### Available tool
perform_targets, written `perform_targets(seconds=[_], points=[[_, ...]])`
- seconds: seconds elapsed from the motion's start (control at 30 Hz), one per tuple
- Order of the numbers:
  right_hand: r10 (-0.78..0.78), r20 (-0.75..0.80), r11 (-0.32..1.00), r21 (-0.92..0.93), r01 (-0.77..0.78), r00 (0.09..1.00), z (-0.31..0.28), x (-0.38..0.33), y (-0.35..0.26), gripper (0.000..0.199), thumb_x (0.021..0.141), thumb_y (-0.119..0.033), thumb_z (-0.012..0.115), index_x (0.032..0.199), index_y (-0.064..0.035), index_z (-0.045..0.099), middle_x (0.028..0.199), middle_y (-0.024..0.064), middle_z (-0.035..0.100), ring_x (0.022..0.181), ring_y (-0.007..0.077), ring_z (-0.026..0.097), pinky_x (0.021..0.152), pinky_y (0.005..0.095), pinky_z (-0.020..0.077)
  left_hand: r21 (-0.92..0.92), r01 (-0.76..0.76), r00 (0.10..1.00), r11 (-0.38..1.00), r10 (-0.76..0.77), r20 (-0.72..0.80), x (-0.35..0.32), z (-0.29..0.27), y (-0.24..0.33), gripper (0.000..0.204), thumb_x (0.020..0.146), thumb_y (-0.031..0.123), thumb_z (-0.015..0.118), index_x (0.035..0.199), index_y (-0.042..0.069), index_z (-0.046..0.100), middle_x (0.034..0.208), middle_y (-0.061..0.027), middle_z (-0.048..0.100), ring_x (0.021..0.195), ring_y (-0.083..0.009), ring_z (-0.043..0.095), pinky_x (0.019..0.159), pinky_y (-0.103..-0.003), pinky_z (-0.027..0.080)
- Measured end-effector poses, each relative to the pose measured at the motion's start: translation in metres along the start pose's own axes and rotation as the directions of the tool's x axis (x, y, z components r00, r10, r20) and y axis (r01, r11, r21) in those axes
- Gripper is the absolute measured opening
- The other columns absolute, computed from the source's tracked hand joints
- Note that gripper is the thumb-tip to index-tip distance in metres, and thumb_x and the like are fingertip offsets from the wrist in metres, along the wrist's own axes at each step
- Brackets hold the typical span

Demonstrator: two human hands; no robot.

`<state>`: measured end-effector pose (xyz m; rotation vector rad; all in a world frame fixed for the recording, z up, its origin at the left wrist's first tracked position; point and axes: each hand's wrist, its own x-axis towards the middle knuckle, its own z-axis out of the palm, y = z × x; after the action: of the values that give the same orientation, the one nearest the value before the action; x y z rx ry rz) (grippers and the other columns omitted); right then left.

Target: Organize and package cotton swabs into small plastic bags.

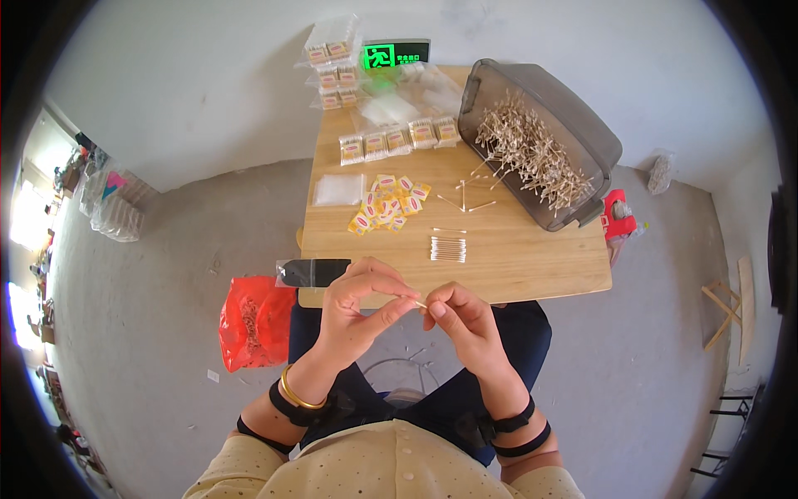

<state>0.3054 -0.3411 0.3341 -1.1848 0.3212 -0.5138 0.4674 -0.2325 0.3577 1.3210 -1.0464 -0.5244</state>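
Just in front of the table's near edge, my left hand (357, 309) and my right hand (467, 326) meet over a thin cotton swab (421, 304). Thumb and fingers of each hand pinch it, one hand at either end. On the wooden table (532, 266) beyond them lies a neat row of cotton swabs (448, 249), with one single swab (450, 230) just behind it. Farther back, a few loose swabs (464, 198) lie crossed. To their left are scattered small yellow-and-white cards (386, 206) and a stack of clear plastic bags (338, 190).
A grey plastic bin (594, 125), tilted at the back right, holds a heap of swabs (532, 150). Packed swab bundles (376, 146) line the back, near stacked packs (337, 75) and a green sign (396, 53). A black item (312, 273) lies front left; a red bag (249, 320) sits below.
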Motion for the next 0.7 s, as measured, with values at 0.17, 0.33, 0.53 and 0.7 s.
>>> perform_targets(seconds=[0.17,0.33,0.53,0.7], points=[[0.018,-0.048,0.998,-0.067,-0.021,0.999,-0.017,0.013,0.023,0.010,0.101,-0.010,0.062,0.103,-0.0004,0.064,0.091,0.0017,0.065,0.082,0.0100,0.059,0.079,0.0262,0.0477,0.186,-0.020,0.996,0.982,0.003,0.091,0.004,-0.006,-0.030,0.024,0.082,0.015,0.082,0.102,0.006,0.075,0.097,-0.0053,0.070,0.092,-0.0180,0.062,0.086,-0.032,0.045],[-0.116,-0.272,0.813,-0.578,-0.065,0.955,-0.084,0.059,0.053,0.010,0.095,-0.011,0.068,0.096,-0.0009,0.068,0.091,0.0066,0.068,0.081,0.0143,0.062,0.073,0.0302,0.0484,0.245,0.229,0.955,0.942,-0.266,0.129,0.013,0.003,-0.074,0.053,0.083,0.022,0.083,0.129,0.004,0.063,0.122,-0.0105,0.063,0.111,-0.0239,0.060,0.098,-0.037,0.046],[-0.389,-0.159,0.364,-0.931,-0.006,0.907,-0.148,0.125,0.106,0.004,0.087,-0.008,0.070,0.089,-0.0059,0.068,0.090,0.0086,0.066,0.090,0.0303,0.061,0.078,0.0409,0.0493,0.411,0.294,0.896,0.863,-0.399,0.196,-0.006,0.001,-0.140,0.050,0.083,0.028,0.083,0.124,0.004,0.066,0.116,-0.0140,0.066,0.106,-0.0272,0.065,0.094,-0.038,0.050],[-0.347,-0.097,0.310,-0.951,0.016,0.933,-0.154,0.144,0.123,0.008,0.084,-0.006,0.070,0.089,-0.0113,0.069,0.096,0.0060,0.065,0.097,0.0307,0.058,0.082,0.0419,0.0479,0.406,0.282,0.902,0.869,-0.384,0.198,-0.008,0.003,-0.152,0.040,0.085,0.024,0.080,0.116,0.003,0.070,0.107,-0.0158,0.069,0.100,-0.0287,0.068,0.090,-0.038,0.053]])
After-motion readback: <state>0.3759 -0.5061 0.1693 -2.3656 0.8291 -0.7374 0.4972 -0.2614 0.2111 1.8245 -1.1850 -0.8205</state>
